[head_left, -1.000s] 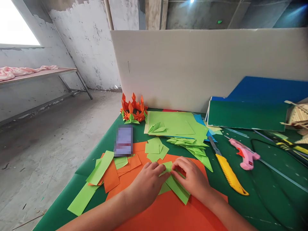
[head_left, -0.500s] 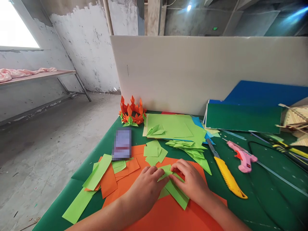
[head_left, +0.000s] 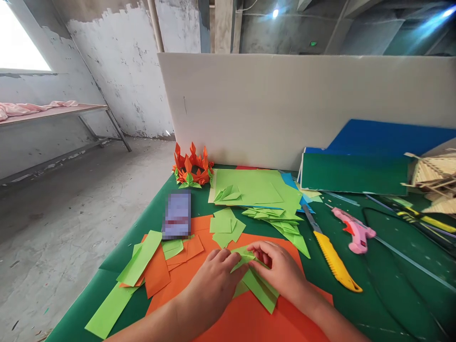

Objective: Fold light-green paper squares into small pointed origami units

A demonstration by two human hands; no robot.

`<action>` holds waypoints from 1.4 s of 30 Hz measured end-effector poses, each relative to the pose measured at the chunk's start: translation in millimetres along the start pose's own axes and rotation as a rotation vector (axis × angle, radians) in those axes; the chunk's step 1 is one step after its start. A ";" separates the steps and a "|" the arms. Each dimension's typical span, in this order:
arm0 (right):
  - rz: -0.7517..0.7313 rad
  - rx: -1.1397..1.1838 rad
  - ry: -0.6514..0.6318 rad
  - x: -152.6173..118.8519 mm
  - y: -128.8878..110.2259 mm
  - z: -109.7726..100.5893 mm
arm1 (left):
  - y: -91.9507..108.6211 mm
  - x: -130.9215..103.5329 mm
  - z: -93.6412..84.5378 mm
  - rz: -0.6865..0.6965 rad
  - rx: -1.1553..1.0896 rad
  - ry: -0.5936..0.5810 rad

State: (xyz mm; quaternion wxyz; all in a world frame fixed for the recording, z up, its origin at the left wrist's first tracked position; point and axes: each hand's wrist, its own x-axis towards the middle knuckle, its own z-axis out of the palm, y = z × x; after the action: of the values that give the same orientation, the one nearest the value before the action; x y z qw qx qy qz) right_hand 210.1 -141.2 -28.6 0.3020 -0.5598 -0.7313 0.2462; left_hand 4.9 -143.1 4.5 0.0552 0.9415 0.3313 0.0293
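Note:
Between my two hands is a partly folded piece of green paper (head_left: pixel 245 255), its near part hidden by my fingers. My left hand (head_left: pixel 217 280) pinches its left side with curled fingers. On the right side, my right hand (head_left: pixel 272 263) grips it between thumb and fingertips. Green paper strips (head_left: pixel 262 290) lie just below, on a large orange sheet (head_left: pixel 228 323). Small green paper squares (head_left: pixel 226 225) rest a little beyond my hands. Farther back, a pile of folded green paper pieces (head_left: pixel 278 218) sits by a stack of green sheets (head_left: pixel 256 183).
An orange paper crown (head_left: pixel 192 166) stands at the far left of the green tabletop (head_left: pixel 142 228), behind a phone (head_left: pixel 177 214). A yellow-handled utility knife (head_left: pixel 335 259), its blade out, and a pink glue gun (head_left: pixel 356 232) lie on the right. A white board (head_left: pixel 270 104) rises behind.
The view has shifted slightly, so everything appears a little farther left. Both hands keep hold of the green paper, with only slight finger movement.

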 end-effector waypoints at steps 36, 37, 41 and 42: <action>-0.444 -0.174 -0.110 -6.8 0.8 -12.2 | 1.0 4.0 -12.0 -0.016 -0.125 0.016; -0.450 -0.173 -0.106 -6.7 1.1 -12.3 | 1.0 4.0 -12.6 -0.012 -0.129 0.012; -0.452 -0.160 -0.112 -6.2 3.1 -12.5 | 0.1 4.0 -13.1 0.000 -0.126 -0.002; -0.452 -0.155 -0.116 -6.0 3.6 -12.5 | -0.2 3.9 -12.8 0.002 -0.123 -0.001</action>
State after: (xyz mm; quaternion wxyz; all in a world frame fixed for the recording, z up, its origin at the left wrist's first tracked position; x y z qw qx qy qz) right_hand 222.6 -145.8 -23.4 0.2628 -0.3885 -0.8708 0.1473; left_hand 6.7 -139.4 17.2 0.1129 0.9367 0.3278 0.0492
